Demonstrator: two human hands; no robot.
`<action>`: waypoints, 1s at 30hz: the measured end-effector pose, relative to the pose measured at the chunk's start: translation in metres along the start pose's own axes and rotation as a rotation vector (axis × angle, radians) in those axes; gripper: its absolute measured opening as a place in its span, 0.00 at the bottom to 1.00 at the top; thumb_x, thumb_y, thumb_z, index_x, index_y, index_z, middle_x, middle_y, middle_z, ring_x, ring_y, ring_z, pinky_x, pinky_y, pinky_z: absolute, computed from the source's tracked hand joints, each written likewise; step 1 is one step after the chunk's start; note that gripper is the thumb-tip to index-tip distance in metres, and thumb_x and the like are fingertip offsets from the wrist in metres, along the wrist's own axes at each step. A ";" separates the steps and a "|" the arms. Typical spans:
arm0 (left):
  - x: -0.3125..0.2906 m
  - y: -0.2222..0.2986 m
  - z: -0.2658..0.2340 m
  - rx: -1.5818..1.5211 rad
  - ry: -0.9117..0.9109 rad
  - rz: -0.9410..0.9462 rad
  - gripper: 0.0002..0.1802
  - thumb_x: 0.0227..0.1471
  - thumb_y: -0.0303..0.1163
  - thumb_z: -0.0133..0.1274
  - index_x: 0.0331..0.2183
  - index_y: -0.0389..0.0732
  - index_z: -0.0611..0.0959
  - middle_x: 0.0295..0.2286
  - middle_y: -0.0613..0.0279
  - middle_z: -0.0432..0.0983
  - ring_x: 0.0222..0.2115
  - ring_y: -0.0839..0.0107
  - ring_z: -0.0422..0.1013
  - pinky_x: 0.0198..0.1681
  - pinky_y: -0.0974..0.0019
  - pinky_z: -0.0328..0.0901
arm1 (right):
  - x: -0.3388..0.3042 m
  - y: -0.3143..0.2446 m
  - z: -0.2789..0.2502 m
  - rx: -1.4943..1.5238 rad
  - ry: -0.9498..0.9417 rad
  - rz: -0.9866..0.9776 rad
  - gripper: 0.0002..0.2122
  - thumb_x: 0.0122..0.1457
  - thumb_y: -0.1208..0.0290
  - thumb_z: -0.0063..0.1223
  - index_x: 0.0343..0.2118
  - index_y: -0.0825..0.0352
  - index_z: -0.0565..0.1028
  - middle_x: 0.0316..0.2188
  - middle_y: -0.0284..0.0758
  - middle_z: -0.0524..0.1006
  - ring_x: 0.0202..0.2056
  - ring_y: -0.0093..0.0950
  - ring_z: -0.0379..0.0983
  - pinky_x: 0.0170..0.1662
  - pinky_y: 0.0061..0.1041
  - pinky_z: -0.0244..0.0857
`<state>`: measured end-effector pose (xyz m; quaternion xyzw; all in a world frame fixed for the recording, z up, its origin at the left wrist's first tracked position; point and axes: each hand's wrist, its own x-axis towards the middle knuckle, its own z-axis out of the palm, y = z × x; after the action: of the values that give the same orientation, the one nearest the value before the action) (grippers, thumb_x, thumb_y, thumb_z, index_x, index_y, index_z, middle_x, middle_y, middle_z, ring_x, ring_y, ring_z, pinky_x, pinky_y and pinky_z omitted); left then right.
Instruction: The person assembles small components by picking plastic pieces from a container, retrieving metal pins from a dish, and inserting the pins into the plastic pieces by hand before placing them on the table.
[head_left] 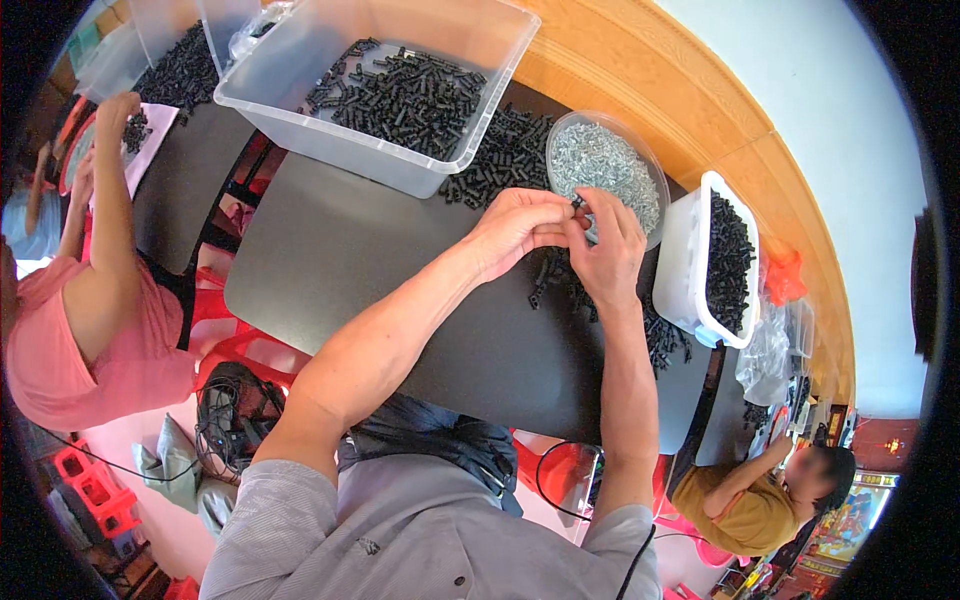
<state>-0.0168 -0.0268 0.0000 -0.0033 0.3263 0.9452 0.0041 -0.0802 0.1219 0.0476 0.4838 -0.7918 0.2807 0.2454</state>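
Note:
My left hand and my right hand meet over the far side of the dark table, fingertips pinched together. Between them a small black piece just shows; my fingers cover most of it. Right behind my hands stands a round clear bowl of small silvery metal pieces, too fine to name surely. Loose short black plastic parts lie heaped to the left of the bowl, and more of them spread beneath and beside my hands.
A large clear plastic bin holding black parts stands at the back left. To the right is a white tub full of similar parts. One person in pink works at the left; another in a mustard top sits at the lower right.

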 end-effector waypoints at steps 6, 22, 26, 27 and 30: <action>-0.002 -0.001 0.006 0.028 -0.026 -0.062 0.13 0.61 0.30 0.53 0.41 0.30 0.82 0.37 0.52 0.81 0.38 0.66 0.79 0.46 0.65 0.74 | -0.004 0.004 0.000 -0.020 0.019 -0.042 0.16 0.47 0.83 0.62 0.42 0.68 0.77 0.36 0.39 0.80 0.32 0.34 0.78 0.36 0.31 0.73; 0.006 0.003 0.000 -0.042 -0.004 -0.058 0.22 0.63 0.45 0.52 0.41 0.32 0.82 0.36 0.52 0.82 0.37 0.65 0.80 0.45 0.65 0.74 | 0.010 0.002 -0.004 -0.019 0.079 0.008 0.13 0.49 0.80 0.64 0.39 0.69 0.78 0.35 0.41 0.81 0.33 0.38 0.79 0.35 0.31 0.74; 0.010 -0.006 -0.006 0.026 0.066 0.054 0.24 0.65 0.48 0.48 0.41 0.33 0.82 0.34 0.56 0.82 0.32 0.70 0.78 0.37 0.69 0.73 | 0.042 -0.027 -0.023 0.161 0.084 0.190 0.14 0.52 0.76 0.65 0.43 0.66 0.80 0.31 0.38 0.80 0.28 0.29 0.77 0.32 0.26 0.71; 0.012 -0.008 -0.007 0.041 0.049 0.078 0.24 0.65 0.47 0.48 0.41 0.33 0.82 0.33 0.57 0.82 0.31 0.71 0.78 0.37 0.70 0.72 | 0.056 -0.039 -0.031 0.182 0.041 0.220 0.15 0.52 0.76 0.65 0.45 0.64 0.80 0.30 0.38 0.80 0.28 0.28 0.77 0.31 0.26 0.71; 0.007 -0.009 -0.005 0.066 0.028 0.094 0.23 0.65 0.47 0.48 0.40 0.34 0.82 0.32 0.59 0.81 0.31 0.71 0.78 0.36 0.71 0.71 | 0.101 -0.055 -0.006 0.241 0.076 0.124 0.18 0.54 0.77 0.62 0.50 0.64 0.79 0.31 0.37 0.81 0.29 0.23 0.77 0.36 0.23 0.70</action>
<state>-0.0238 -0.0233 -0.0096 -0.0013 0.3573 0.9329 -0.0447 -0.0712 0.0415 0.1299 0.4488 -0.7709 0.4066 0.1974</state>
